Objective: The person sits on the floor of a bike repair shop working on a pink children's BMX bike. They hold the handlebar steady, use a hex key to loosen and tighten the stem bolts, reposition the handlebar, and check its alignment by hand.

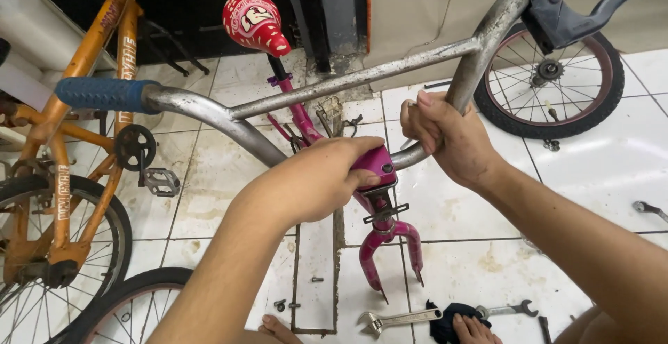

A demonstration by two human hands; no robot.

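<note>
A blue rubber grip [104, 93] caps the worn grey steel handlebar [362, 76]; the magenta bicycle stem [378, 166] at centre is wrapped by left hand [313, 180] fingers, the bar's right upright clenched by the right hand [449, 139]

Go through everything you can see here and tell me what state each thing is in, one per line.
Left hand: closed over the pink stem.
Right hand: gripping the handlebar.
Handlebar: bare, worn metal, held up.
Pink bike frame: no front wheel, fork ends bare.
Loose wheel: detached, upright by the wall.
Adjustable wrench: lying on the tiles.
Orange bike: standing, wheels on.
</note>
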